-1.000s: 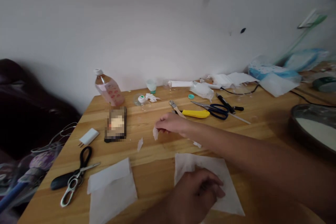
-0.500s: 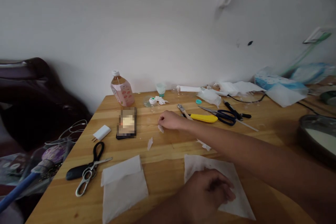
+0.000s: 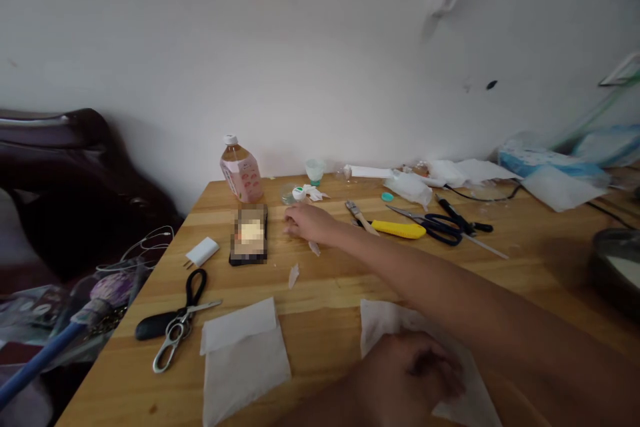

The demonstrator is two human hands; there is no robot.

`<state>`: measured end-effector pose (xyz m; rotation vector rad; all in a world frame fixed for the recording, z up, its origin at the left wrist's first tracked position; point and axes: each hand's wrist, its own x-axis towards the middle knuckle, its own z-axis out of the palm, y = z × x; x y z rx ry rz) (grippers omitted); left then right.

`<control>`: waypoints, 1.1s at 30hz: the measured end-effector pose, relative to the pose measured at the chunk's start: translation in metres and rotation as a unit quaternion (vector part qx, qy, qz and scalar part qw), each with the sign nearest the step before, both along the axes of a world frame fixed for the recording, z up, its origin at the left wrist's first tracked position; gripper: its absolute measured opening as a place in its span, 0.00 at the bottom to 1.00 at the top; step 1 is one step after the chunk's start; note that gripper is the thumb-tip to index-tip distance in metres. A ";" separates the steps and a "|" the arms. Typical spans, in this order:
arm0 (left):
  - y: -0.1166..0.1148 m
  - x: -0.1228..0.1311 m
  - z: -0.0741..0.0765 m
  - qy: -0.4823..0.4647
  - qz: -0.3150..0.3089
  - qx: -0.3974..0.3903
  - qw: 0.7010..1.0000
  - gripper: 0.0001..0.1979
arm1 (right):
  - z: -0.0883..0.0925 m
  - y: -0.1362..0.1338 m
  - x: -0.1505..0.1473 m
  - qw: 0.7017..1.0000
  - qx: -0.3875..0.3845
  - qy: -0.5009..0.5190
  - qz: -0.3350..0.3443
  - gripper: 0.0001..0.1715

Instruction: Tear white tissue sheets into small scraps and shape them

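Observation:
My right hand (image 3: 305, 223) reaches across the table to just right of a phone (image 3: 249, 235) with a pixelated screen. Its fingers are pinched together and low over the wood; what they hold, if anything, is hidden. Small white paper scraps (image 3: 293, 275) lie near it. My left hand (image 3: 407, 373) hovers or rests over the right-hand white tissue (image 3: 375, 320), covering its middle; I cannot tell if they touch. The left fingers are loosely curled, dim and slightly blurred, with nothing visible in them. A second folded tissue (image 3: 245, 367) lies flat to the left.
Near the left edge lie a white charger plug (image 3: 202, 251) and black-handled scissors with silver folding scissors (image 3: 173, 340). A drink bottle (image 3: 242, 173) stands behind. Toward the right are a brush (image 3: 361, 217), yellow cutter (image 3: 399, 229), blue-handled scissors (image 3: 440, 228) and a bowl (image 3: 617, 280).
My right hand has moved left toward the phone, away from the paper scrap that was under its fingers. My left hand remains over the tissue. The view has shifted slightly.

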<state>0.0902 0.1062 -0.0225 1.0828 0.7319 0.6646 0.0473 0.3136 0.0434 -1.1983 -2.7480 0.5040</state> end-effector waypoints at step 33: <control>0.021 -0.067 0.066 0.404 0.035 0.430 0.807 0.19 | -0.013 -0.180 0.308 0.897 -0.018 0.299 -0.324 0.22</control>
